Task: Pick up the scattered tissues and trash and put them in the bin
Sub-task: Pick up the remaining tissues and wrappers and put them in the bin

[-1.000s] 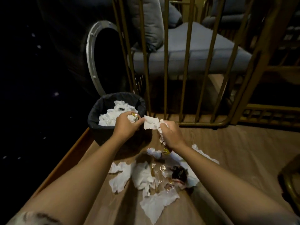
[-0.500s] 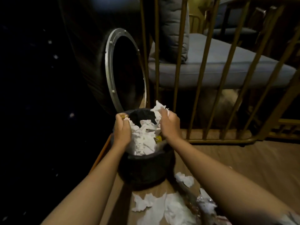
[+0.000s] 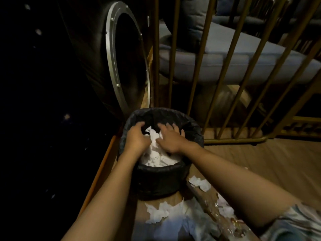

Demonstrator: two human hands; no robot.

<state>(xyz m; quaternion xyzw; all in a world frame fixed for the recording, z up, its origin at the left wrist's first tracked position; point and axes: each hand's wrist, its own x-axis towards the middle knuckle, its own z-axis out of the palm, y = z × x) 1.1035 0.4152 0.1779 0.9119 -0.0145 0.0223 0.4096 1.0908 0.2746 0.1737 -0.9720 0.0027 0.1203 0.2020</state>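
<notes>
Cleanup was maybe halfway, judging by the floor.

Left hand (image 3: 137, 138) was curled down in the round black-lined bin (image 3: 156, 178), can't tell if it held anything; right hand (image 3: 171, 139) pressed flat and wide on the crumpled white tissues (image 3: 157, 158) inside. More white tissue scraps (image 3: 157, 213) and crinkly clear wrappers (image 3: 225, 216) lay on the wooden floor (image 3: 260, 162) just in front of the bin.

A: Lighting? Dim, warm; whole left side near black.
B: Brightest item: white tissues in the bin (image 3: 157, 153).
A: Sharpness? Soft throughout; lower right sleeve (image 3: 295, 223) smeared.
B: Distortion: railing bars (image 3: 225, 66) splay outward, wide-angle.
</notes>
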